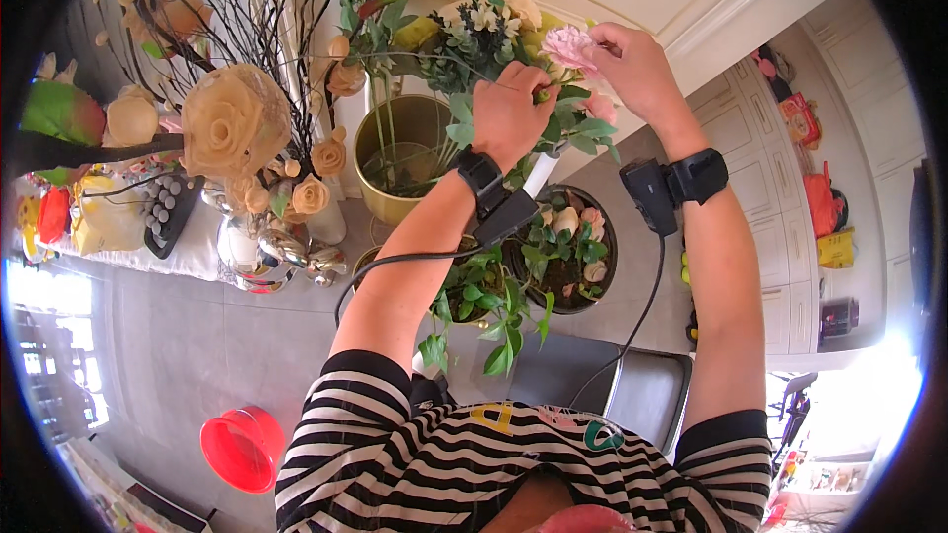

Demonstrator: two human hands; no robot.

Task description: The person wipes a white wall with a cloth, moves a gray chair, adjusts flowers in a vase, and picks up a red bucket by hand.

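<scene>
Right hand (632,69) fingers and thumb are drawing close together at the right edge of a pink flower (569,47), apparently pinching its petals. Left hand (513,114) is curling shut around a green stem (541,96) just below the flower; whether that stem is carrying this bloom is hidden by leaves. The flower is sitting above and beyond the right side of the gold pot's (405,148) rim, well up from the floor.

The person seems to be at the step of tending this bloom: one hand is steadying, the other is working at the petals. The next move is probably calling for a light pinch and a steady stem, since the petals look soft and a tug could be tearing them.

Long stems are rising inside the gold pot. Below the hands, a dark pot (614,271) of pale roses and a leafy plant (484,291) are standing side by side, and a dark chair (563,375) is sitting near the person. A red bucket (242,444) is resting on the grey floor (158,336). Along the front edge of a white-covered table (197,255), large beige flowers (237,123) are crowding toward its right corner. White cabinets (760,207) are lining the right side of the room.
</scene>
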